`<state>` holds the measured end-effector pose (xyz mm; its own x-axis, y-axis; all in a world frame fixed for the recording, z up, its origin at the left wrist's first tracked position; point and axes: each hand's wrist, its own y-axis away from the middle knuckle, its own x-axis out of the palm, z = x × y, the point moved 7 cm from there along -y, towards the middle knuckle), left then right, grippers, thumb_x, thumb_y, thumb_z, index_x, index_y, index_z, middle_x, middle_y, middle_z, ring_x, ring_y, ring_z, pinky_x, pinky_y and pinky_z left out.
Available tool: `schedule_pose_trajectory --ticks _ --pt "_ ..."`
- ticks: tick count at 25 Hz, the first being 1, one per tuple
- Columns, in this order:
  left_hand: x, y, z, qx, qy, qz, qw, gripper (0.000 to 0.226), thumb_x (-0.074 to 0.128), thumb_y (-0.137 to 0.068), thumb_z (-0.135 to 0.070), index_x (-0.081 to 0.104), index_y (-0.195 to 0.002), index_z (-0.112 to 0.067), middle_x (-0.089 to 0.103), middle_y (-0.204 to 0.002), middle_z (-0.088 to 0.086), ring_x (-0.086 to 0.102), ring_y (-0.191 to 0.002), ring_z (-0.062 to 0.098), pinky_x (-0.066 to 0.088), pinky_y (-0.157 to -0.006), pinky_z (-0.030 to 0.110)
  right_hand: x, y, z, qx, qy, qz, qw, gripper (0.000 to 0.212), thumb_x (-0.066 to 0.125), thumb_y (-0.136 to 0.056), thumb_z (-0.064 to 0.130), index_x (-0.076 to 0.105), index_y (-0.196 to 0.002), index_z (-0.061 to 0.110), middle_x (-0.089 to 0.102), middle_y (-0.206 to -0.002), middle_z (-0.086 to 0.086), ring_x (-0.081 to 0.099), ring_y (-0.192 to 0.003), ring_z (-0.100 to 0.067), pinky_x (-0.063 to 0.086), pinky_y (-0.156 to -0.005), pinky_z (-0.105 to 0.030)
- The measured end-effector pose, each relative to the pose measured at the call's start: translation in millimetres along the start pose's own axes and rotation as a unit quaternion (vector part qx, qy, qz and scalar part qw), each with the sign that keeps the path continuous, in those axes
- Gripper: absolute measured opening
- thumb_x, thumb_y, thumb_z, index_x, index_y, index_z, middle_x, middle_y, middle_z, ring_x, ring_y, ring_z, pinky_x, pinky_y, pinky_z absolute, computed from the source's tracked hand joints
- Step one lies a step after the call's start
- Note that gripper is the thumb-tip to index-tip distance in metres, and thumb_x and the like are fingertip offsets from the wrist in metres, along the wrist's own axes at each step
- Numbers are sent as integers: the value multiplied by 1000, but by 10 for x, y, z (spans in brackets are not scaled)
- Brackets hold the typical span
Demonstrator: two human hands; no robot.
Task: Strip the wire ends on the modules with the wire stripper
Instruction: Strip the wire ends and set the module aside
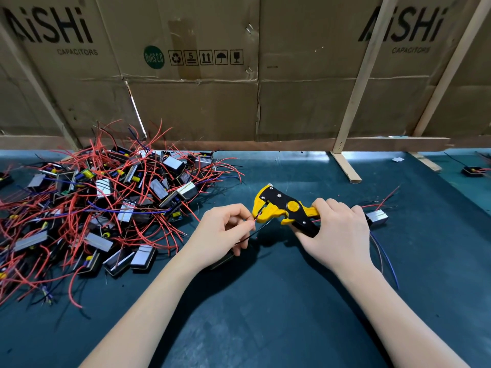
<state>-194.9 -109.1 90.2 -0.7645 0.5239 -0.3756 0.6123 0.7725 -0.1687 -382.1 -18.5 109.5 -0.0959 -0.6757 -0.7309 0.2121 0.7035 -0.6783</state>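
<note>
Where the head view centres, right hand: clenched round the handles of the wire stripper, knuckles up, just right of frame centre.
Wire stripper: yellow and black, lying roughly level above the mat, head pointing toward frame left, jaws nearly together on a wire end.
Left hand: just left of frame centre, thumb and forefinger pinched on a red wire, other fingers curled beneath.
Red wire: short visible stretch running from the pinch straight into the stripper's jaws; a thin black wire trailing down and left from the same spot, past the fingers.
Held module: dark block mostly hidden under the left hand, lower edge showing below the palm; resting on the mat or lifted, cannot tell.
Pile of modules: left half of frame, many small black and silver blocks heaped together, tangled with long red, blue and black leads, yellow parts showing here and there.
Single module: silver-sided, on the mat just beside the right hand, right of centre, with red leads reaching toward upper right and blue and red leads curving down toward lower right.
Far module: small, dark, at the right edge of frame, well apart from both hands.
Mat: dark teal, covering the whole bench across the lower frame.
Cardboard wall: upper frame, flattened boxes printed AiSHi CAPACITORS, standing behind the bench.
Wooden battens: pale strips leaning against the cardboard at upper right, feet resting on the mat.
</note>
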Motion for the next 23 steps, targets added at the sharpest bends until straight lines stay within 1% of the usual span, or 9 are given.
schedule_pose_trajectory --ticks 3,8,10,12,13,15,17,20,23 --pt "-1 3 -8 -4 -1 1 1000 19 57 -95 -5 60 -76 -10 59 -53 4 51 -41 15 46 -47 23 0 0 4 -2 -1 3 1000 48 80 -65 52 55 -70 11 53 -60 -2 55 -58 -30 28 -61 -34" --pt "0 3 -6 -13 -3 6 1000 18 57 -94 -5 60 -76 -7 59 -52 3 51 -43 19 47 -48 25 14 1 6 -2 0 13 1000 49 83 -63 50 52 -64 12 50 -55 -1 51 -51 -30 32 -58 -34" --pt "-7 6 -12 -13 0 8 1000 21 57 -94 -5 61 -74 -9 59 -52 4 51 -42 18 47 -48 24 1 3 18 0 -6 13 1000 50 85 -61 50 52 -61 12 50 -52 -1 44 -46 -28 34 -55 -32" --pt "-7 7 -15 -12 5 12 1000 21 58 -94 -5 61 -73 -10 59 -52 4 51 -43 19 47 -48 25 -14 1 30 2 -14 20 1000 51 86 -58 49 51 -57 12 49 -49 -1 34 -43 -26 33 -52 -29" --pt "-4 5 -12 -13 5 15 1000 21 58 -94 -5 61 -73 -10 58 -52 4 51 -44 21 48 -48 26 -17 2 29 5 -16 30 999 52 87 -58 49 49 -55 12 49 -48 -1 36 -43 -27 31 -51 -27" --pt "-2 7 -1 -16 0 21 1000 21 58 -94 -6 61 -73 -10 58 -52 4 51 -45 23 48 -48 28 -16 11 27 16 -11 50 999 56 86 -60 50 44 -53 14 50 -46 -3 46 -44 -30 25 -50 -25" --pt "-8 22 -4 -18 2 25 1000 21 58 -94 -7 60 -73 -10 58 -52 4 51 -44 22 47 -48 27 -26 28 22 22 -3 56 998 57 85 -62 51 40 -53 17 51 -45 -3 52 -46 -31 22 -50 -25" --pt "-11 23 -17 -23 7 28 999 20 58 -94 -8 60 -74 -8 56 -50 3 47 -42 19 44 -45 24 -20 34 13 35 12 69 997 54 77 -67 59 44 -54 18 54 -49 -2 54 -52 -32 21 -50 -26" --pt "6 -1 -23 -30 8 20 999 21 56 -93 -5 57 -72 -8 46 -44 0 38 -37 13 35 -38 20 46 41 -15 61 29 94 993 53 66 -73 68 48 -59 19 54 -55 0 56 -61 -31 24 -52 -28"
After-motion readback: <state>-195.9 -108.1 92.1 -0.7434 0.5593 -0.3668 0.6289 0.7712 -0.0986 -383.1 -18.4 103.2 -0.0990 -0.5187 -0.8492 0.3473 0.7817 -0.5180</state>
